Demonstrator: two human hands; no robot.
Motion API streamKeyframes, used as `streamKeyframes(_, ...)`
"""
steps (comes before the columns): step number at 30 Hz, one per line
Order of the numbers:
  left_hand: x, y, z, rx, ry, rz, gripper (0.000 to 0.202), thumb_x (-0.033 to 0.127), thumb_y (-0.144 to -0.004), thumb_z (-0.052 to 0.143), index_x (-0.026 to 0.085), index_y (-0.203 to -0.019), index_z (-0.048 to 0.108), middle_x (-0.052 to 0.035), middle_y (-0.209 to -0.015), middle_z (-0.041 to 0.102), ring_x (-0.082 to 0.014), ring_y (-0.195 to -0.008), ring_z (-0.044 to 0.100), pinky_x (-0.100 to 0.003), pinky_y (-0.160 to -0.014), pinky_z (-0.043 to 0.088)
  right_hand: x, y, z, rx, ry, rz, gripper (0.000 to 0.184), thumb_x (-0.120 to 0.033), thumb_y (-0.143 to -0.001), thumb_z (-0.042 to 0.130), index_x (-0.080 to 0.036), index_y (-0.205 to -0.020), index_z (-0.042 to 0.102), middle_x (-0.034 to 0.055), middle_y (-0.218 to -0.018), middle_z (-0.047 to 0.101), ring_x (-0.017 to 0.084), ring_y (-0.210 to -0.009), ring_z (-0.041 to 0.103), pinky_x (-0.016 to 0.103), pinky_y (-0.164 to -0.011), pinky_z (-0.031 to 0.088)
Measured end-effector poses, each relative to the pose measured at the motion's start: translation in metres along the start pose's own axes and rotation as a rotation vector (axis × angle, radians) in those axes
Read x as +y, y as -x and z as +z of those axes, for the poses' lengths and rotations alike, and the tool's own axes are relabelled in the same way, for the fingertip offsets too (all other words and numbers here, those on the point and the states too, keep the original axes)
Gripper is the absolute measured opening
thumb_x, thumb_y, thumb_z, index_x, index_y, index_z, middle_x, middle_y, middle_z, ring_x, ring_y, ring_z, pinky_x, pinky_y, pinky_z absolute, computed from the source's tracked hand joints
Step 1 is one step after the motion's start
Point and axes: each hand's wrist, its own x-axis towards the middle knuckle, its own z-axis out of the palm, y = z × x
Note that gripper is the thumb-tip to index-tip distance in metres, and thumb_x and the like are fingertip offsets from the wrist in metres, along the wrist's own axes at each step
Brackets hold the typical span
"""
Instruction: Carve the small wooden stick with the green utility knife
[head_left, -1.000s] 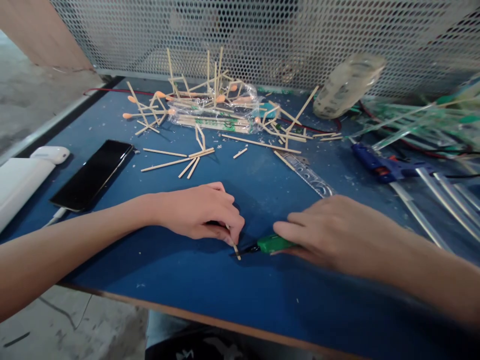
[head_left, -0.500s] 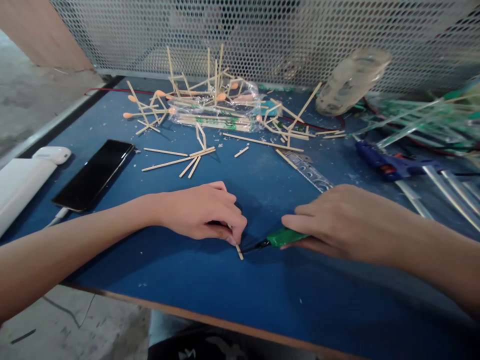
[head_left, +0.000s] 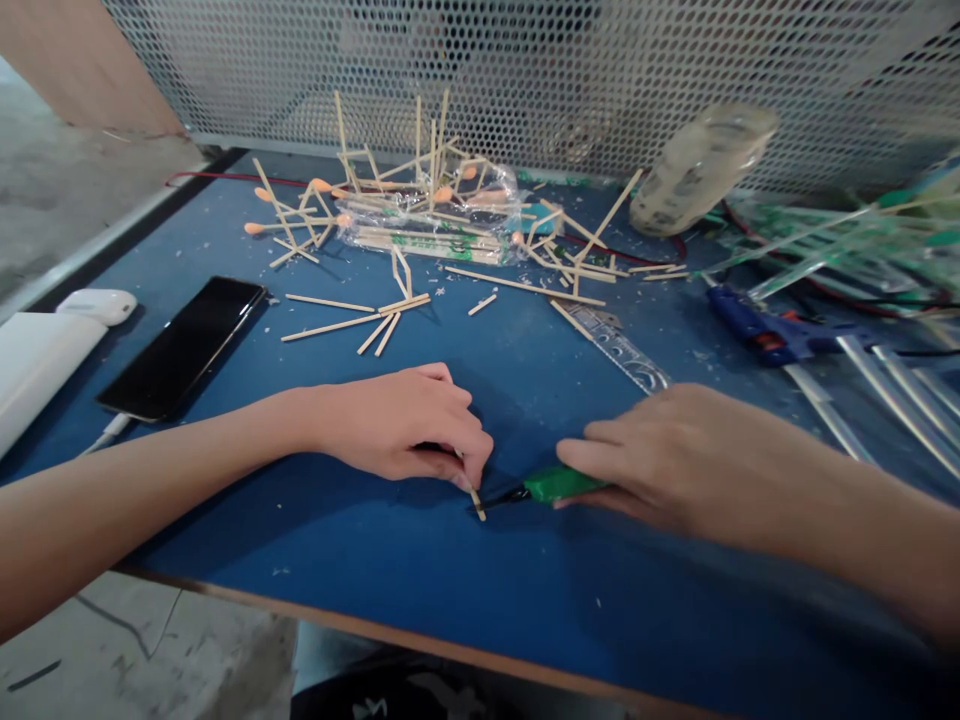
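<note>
My left hand (head_left: 420, 425) rests on the blue table with thumb and fingers pinched on a thin wooden stick (head_left: 481, 512). Only the stick's short lower end sticks out below the fingertips. From the right, my right hand (head_left: 660, 455) grips a green-handled knife (head_left: 559, 485). Its narrow dark blade reaches left and lies across the end of the stick, just below my left fingertips. Most of the knife's handle is hidden inside my right hand. Beyond the hands, several loose sticks (head_left: 330, 327) and a short cut piece (head_left: 482, 305) lie on the tabletop.
Stick figures with orange tips (head_left: 296, 215) stand around a plastic-wrapped stick bundle (head_left: 427, 242). A phone (head_left: 184, 350) and white power bank (head_left: 37, 360) lie left. A clear ruler (head_left: 619, 350), blue glue gun (head_left: 772, 325), glue sticks (head_left: 915, 400) and bottle (head_left: 701, 170) are right. Behind is a perforated metal panel (head_left: 525, 80).
My right hand and the knife have shifted slightly left and down, and the blade's tip now shows past the stick. My left hand keeps its place.
</note>
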Motion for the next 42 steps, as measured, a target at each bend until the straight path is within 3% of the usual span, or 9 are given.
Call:
streamKeyframes(6, 0.0001, -0.0006, -0.0005, -0.033, -0.038, 0.021, 0.021, 0.021, -0.128, 0.078, 0.031, -0.112, 0.088, 0.0008, -0.101, 0.095, -0.0214, -0.090, 0.077, -0.043, -0.100, 0.042, -0.0017, 0.0003, -0.0042, 0.019, 0.054, 0.015, 0.047, -0.041, -0.141, 0.046, -0.028, -0.105, 0.072, -0.0035, -0.073, 0.071, 0.019, -0.052, 0.056, 0.045, -0.062, 0.021)
streamKeyframes(10, -0.0001, -0.0008, -0.0002, -0.023, -0.014, -0.001, 0.022, 0.026, -0.129, 0.078, 0.032, -0.111, 0.088, 0.0012, -0.101, 0.096, -0.0204, -0.088, 0.075, -0.042, -0.101, 0.042, -0.0039, -0.0003, -0.0066, 0.021, 0.050, -0.011, 0.049, -0.047, -0.141, 0.047, -0.028, -0.103, 0.072, -0.0038, -0.069, 0.069, 0.018, -0.051, 0.052, 0.044, -0.062, 0.019)
streamKeyframes(14, 0.0010, -0.0009, -0.0012, -0.034, 0.003, -0.015, 0.021, 0.028, -0.128, 0.079, 0.033, -0.110, 0.089, 0.0012, -0.099, 0.094, -0.0203, -0.089, 0.075, -0.041, -0.100, 0.042, -0.0011, -0.0031, -0.0068, 0.028, 0.037, 0.013, 0.046, -0.040, -0.140, 0.048, -0.027, -0.103, 0.072, -0.0020, -0.071, 0.070, 0.019, -0.054, 0.054, 0.044, -0.063, 0.022)
streamKeyframes(18, 0.0013, -0.0007, -0.0016, -0.035, -0.006, -0.009, 0.022, 0.028, -0.130, 0.077, 0.031, -0.111, 0.088, 0.0019, -0.102, 0.095, -0.0197, -0.088, 0.074, -0.041, -0.101, 0.041, 0.0043, -0.0036, -0.0044, -0.031, -0.020, -0.024, 0.056, -0.053, -0.142, 0.037, -0.028, -0.105, 0.070, -0.0040, -0.071, 0.069, 0.018, -0.052, 0.054, 0.041, -0.062, 0.020)
streamKeyframes(24, 0.0017, 0.0002, -0.0013, -0.044, -0.014, -0.017, 0.022, 0.024, -0.128, 0.078, 0.031, -0.111, 0.089, 0.0018, -0.102, 0.096, -0.0205, -0.088, 0.074, -0.042, -0.102, 0.042, 0.0026, -0.0008, -0.0039, -0.046, 0.000, 0.041, 0.050, -0.047, -0.141, 0.043, -0.028, -0.104, 0.072, -0.0028, -0.072, 0.070, 0.019, -0.053, 0.056, 0.044, -0.062, 0.019)
streamKeyframes(29, 0.0027, -0.0009, -0.0024, -0.033, -0.013, 0.004, 0.021, 0.024, -0.128, 0.079, 0.031, -0.110, 0.088, 0.0030, -0.101, 0.095, -0.0193, -0.088, 0.073, -0.041, -0.101, 0.041, 0.0030, 0.0008, -0.0046, 0.007, 0.023, 0.012, 0.060, -0.049, -0.142, 0.031, -0.028, -0.103, 0.071, -0.0029, -0.069, 0.070, 0.019, -0.049, 0.053, 0.043, -0.061, 0.019)
streamKeyframes(36, 0.0023, -0.0007, -0.0020, -0.032, -0.007, -0.011, 0.021, 0.025, -0.127, 0.078, 0.032, -0.110, 0.088, 0.0023, -0.101, 0.095, -0.0193, -0.089, 0.076, -0.040, -0.100, 0.042, 0.0047, 0.0004, -0.0055, -0.046, 0.010, 0.015, 0.062, -0.052, -0.143, 0.032, -0.027, -0.105, 0.074, -0.0023, -0.072, 0.072, 0.019, -0.054, 0.057, 0.043, -0.063, 0.022)
streamKeyframes(42, 0.0012, -0.0018, -0.0014, -0.005, -0.004, 0.020, 0.021, 0.019, -0.126, 0.081, 0.032, -0.110, 0.087, 0.0046, -0.100, 0.094, -0.0179, -0.088, 0.074, -0.038, -0.100, 0.039, 0.0028, -0.0048, -0.0039, -0.012, -0.009, -0.006, 0.056, -0.053, -0.142, 0.042, -0.027, -0.104, 0.074, -0.0044, -0.070, 0.070, 0.018, -0.052, 0.054, 0.042, -0.061, 0.020)
